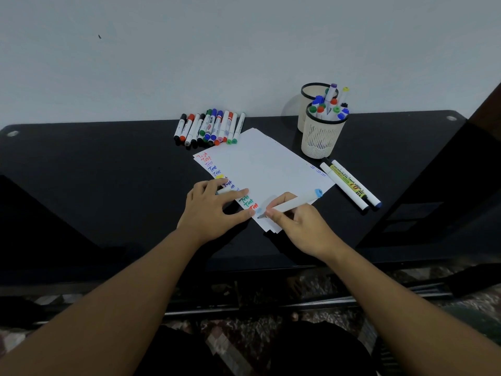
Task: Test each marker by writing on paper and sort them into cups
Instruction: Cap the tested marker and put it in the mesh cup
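My right hand (298, 226) grips a white marker (292, 204) with a light blue end, its tip touching the near left corner of the paper (268, 169). A column of coloured "Test" words runs down the paper's left edge. My left hand (214, 210) rests on that edge with fingers extended and holds what looks like the marker's cap (223, 190) under them. A row of several markers (210, 127) lies at the back of the black table (95, 164). The near mesh cup (321, 137) holds several markers; the cup behind it (311, 97) looks nearly empty.
Three markers (351, 185) lie side by side on the table to the right of the paper, near the cups. A white wall rises behind the table. A dark object stands at the far right edge. Patterned floor shows below the table's front edge.
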The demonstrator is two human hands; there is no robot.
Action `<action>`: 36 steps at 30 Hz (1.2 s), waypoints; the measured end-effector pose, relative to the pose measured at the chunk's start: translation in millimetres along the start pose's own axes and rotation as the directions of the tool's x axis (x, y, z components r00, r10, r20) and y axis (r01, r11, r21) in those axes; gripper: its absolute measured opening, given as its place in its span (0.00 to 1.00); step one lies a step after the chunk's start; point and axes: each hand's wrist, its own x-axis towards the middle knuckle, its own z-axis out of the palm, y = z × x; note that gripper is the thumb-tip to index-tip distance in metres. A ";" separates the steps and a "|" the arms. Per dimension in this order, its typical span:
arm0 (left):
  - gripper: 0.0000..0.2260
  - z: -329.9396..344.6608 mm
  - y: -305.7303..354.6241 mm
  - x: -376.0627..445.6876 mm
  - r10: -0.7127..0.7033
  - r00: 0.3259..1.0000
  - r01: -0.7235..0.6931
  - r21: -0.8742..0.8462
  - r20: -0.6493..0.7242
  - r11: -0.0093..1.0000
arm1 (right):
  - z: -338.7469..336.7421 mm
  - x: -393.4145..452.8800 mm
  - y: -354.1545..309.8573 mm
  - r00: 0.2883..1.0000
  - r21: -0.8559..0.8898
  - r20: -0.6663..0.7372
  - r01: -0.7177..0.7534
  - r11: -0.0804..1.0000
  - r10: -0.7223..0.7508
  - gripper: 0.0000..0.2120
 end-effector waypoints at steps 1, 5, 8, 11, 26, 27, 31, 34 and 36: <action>0.31 0.6 -0.3 0.2 -0.002 1.000 0.002 0.000 0.000 1.000 | 0.3 0.0 0.7 1.000 -0.002 -0.010 0.005 1.000 -0.005 0.05; 0.28 2.1 -1.0 0.8 0.004 1.000 -0.004 -0.008 -0.020 1.000 | -1.3 0.0 1.1 0.997 0.025 -0.078 -0.001 1.000 0.003 0.03; 0.29 1.6 -1.4 1.2 -0.002 1.000 0.002 -0.011 -0.011 1.000 | -2.2 0.2 0.0 0.999 0.039 -0.043 -0.023 0.999 0.025 0.03; 0.31 1.3 -1.2 1.4 -0.006 1.000 0.006 -0.001 -0.011 1.000 | -2.1 -0.2 -1.1 0.999 0.026 -0.025 -0.027 0.999 0.028 0.03; 0.26 0.3 -0.7 0.6 -0.003 1.000 0.003 -0.011 0.002 1.000 | -4.4 -2.5 -5.4 0.997 0.068 -0.066 -0.034 0.997 0.039 0.03; 0.26 0.3 -0.9 0.6 -0.002 1.000 0.002 -0.010 0.002 1.000 | -4.2 -2.5 -5.5 0.997 0.068 -0.062 -0.036 0.997 0.041 0.03; 0.26 1.2 -2.2 1.2 0.002 1.000 -0.002 -0.009 -0.012 1.000 | -4.7 -2.7 -5.2 0.997 0.040 -0.063 -0.041 0.998 0.044 0.03; 0.26 1.2 -2.1 1.0 0.001 1.000 -0.001 -0.007 -0.018 1.000 | -4.9 -2.2 -5.4 0.994 0.060 -0.091 -0.049 0.997 0.054 0.03; 0.26 0.7 -1.1 0.9 -0.004 1.000 0.004 -0.012 -0.011 1.000 | -4.5 -2.3 -4.8 0.994 0.047 -0.095 -0.050 0.998 0.054 0.03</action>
